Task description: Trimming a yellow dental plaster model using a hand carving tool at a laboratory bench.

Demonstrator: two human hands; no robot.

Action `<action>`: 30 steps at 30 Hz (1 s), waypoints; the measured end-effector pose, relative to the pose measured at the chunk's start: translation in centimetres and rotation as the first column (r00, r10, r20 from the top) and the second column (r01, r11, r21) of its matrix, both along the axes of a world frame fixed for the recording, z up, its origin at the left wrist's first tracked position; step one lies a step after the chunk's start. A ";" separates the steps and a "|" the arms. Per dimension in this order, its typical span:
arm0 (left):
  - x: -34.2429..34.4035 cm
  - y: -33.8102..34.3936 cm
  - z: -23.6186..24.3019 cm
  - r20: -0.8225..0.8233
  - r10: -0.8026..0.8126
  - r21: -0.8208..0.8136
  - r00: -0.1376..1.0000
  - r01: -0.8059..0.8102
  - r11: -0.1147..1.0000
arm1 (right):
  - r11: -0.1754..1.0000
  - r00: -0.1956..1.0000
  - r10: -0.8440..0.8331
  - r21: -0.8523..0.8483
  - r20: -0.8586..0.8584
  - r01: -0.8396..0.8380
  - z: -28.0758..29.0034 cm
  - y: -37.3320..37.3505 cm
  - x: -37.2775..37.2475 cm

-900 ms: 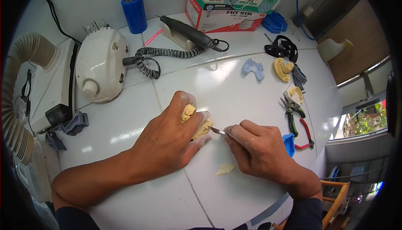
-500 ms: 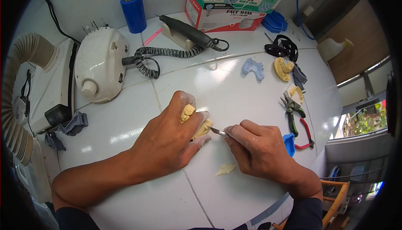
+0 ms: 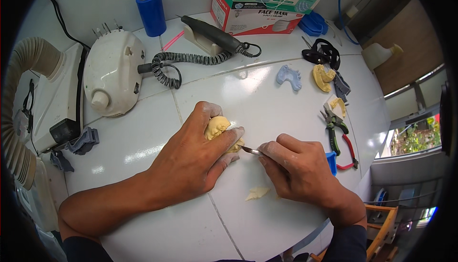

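My left hand grips a yellow plaster dental cast, its thumb and fingers wrapped round it and hiding much of it. Between a pinched thumb and fingers, my right hand holds a small knife. The blade tip meets, or nearly meets, the cast's right edge beside my left thumb; exact contact I cannot make out. Pale powder coats the fingertips of both hands. Below the knife, a thin cream-coloured flake lies on the white tiled table.
At right are a light blue cast, a yellow cast, pliers and a blue tray. A white micromotor box, a handpiece on its stand and mask boxes stand at the back. A ribbed hose curves at left.
My left hand has turned the cast slightly, so more of its top shows between the fingers. The right hand and knife have shifted a little; both grips are kept.
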State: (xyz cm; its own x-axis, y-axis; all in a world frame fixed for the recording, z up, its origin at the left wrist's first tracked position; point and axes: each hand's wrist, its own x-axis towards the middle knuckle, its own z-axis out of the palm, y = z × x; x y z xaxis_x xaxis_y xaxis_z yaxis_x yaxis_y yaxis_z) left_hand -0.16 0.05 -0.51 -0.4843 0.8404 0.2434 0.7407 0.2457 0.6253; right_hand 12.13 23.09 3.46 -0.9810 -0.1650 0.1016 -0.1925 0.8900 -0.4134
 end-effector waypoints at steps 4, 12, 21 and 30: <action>-0.1 0.0 -0.1 -0.005 -0.006 0.019 1.000 0.006 1.000 | 1.000 1.000 0.013 0.021 -0.011 -0.012 0.1 -0.1 0.0; 0.0 0.1 0.1 0.006 0.008 0.008 1.000 -0.008 1.000 | 0.999 0.997 -0.038 -0.013 -0.060 0.037 -0.2 0.1 0.4; -1.0 -0.2 0.7 0.215 -0.021 -0.007 0.977 0.023 1.000 | 0.998 0.993 -0.046 -0.050 -0.106 0.041 -0.1 0.3 0.0; -1.1 -0.1 -0.2 0.069 -0.059 0.109 0.996 0.051 0.993 | 1.000 0.997 -0.021 -0.013 -0.070 0.020 0.0 0.7 0.0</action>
